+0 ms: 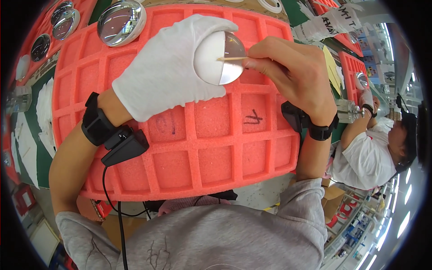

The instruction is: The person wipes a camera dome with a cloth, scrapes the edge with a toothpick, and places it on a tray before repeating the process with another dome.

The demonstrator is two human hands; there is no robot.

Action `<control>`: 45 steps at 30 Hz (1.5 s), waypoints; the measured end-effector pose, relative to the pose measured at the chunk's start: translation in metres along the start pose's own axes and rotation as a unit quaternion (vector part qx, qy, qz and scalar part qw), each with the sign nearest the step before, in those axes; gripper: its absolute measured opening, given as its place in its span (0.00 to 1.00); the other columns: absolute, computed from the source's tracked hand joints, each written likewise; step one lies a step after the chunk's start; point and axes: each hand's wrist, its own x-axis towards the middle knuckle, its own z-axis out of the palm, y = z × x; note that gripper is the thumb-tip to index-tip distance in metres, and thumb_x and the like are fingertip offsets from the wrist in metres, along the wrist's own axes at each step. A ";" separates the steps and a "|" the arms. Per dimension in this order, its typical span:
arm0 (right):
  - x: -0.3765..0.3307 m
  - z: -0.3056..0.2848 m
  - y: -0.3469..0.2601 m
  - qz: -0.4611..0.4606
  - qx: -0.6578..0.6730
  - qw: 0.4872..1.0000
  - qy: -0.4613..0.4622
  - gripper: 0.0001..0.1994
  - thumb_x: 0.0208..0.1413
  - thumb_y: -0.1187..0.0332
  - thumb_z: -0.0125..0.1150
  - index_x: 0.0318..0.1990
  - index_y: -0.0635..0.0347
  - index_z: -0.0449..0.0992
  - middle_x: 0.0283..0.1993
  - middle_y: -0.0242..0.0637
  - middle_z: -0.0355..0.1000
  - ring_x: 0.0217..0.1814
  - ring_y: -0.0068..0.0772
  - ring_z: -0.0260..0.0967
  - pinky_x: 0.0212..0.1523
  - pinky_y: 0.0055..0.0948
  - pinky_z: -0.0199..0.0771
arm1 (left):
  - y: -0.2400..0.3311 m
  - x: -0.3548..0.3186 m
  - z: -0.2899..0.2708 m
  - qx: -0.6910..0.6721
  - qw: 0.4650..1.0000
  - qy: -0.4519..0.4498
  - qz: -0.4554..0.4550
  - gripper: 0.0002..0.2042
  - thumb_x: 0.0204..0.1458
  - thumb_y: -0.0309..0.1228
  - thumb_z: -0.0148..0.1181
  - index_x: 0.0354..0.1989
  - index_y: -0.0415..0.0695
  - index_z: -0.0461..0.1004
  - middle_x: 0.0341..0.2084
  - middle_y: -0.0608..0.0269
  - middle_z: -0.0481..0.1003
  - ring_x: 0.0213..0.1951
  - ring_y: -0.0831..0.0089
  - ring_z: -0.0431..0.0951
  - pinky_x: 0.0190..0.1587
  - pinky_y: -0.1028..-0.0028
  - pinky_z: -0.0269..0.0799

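Note:
My left hand (168,67), in a white glove, is wrapped round the edge of a round, glossy glass lens (232,45). One side of the lens looks white and the other clear and shiny. My bare right hand (292,67) pinches a thin wooden stick (235,58), whose far tip reaches the middle of the lens face. Whether that tip carries cotton is too small to tell. Both hands are above a pink foam tray (191,139) with square pockets. Another shiny domed lens (121,23) rests at the tray's far left.
More lenses (66,24) sit in a second pink tray at the far left. White cloths (46,112) lie on the green table. A plastic-wrapped white roll (330,23) and a glass bottle (348,111) are at the right, where a co-worker (369,148) handles another lens. A black cable (120,220) hangs from my left wrist device.

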 end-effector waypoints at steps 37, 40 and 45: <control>0.001 0.003 0.020 0.009 0.080 0.997 0.013 0.03 0.60 0.74 0.66 0.37 0.64 0.78 0.30 0.36 0.77 0.28 0.25 0.74 0.30 0.23 0.72 | 0.017 0.002 -0.003 -0.003 0.989 -0.078 -0.124 0.39 0.40 0.24 0.77 0.66 0.43 0.66 0.55 0.60 0.74 0.55 0.71 0.75 0.60 0.71 0.71; 0.000 0.005 0.019 -0.004 0.063 0.998 0.029 0.04 0.59 0.74 0.66 0.37 0.64 0.79 0.30 0.37 0.77 0.28 0.27 0.74 0.30 0.24 0.73 | 0.016 0.001 -0.003 -0.002 0.988 -0.078 -0.131 0.40 0.40 0.24 0.77 0.66 0.43 0.66 0.55 0.60 0.74 0.55 0.70 0.74 0.60 0.70 0.71; -0.002 0.002 0.016 0.060 0.123 0.991 -0.004 0.05 0.60 0.71 0.67 0.38 0.64 0.79 0.27 0.37 0.75 0.25 0.29 0.73 0.29 0.24 0.71 | 0.021 0.003 -0.006 -0.042 0.980 -0.097 -0.170 0.40 0.40 0.24 0.77 0.66 0.43 0.66 0.55 0.59 0.74 0.56 0.70 0.74 0.61 0.70 0.70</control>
